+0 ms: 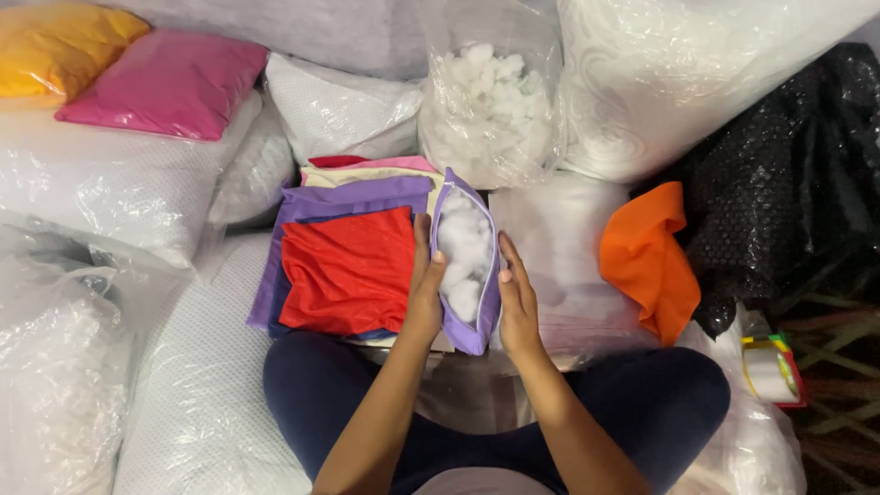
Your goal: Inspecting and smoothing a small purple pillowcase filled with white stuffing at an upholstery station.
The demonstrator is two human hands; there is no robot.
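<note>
Nearest the camera, the person sits cross-legged in dark blue trousers [330,394], forearms reaching forward over the lap. The left hand [424,295] and right hand [516,302] press flat against either side of a purple cushion cover [483,316], which stands on edge between them with its open zip facing up; neither grip is curled shut, the fingers lie extended and clamped on the fabric from both flanks, so the opening stays spread and the white stuffing [461,257] inside shows (it looks fluffy and loosely packed). Just to the left, touching the left wrist, lies a flat stack of folded covers, a red one [346,270] on top of a purple one [357,197], with pink and cream edges peeking out behind. To the right, an orange cloth [649,257] is draped over clear plastic wrap [559,238], near but not touching the right hand. At the lower right edge sits a roll of tape [770,371]. Farther back, a clear bag of white filling [490,105] stands directly beyond the cover, within easy reach. Plastic-wrapped white pillows [119,188] surround the spot, a pink cushion [165,82] and a yellow one [55,46] rest on them at far left, and black bubble wrap [788,165] is heaped at right.
</note>
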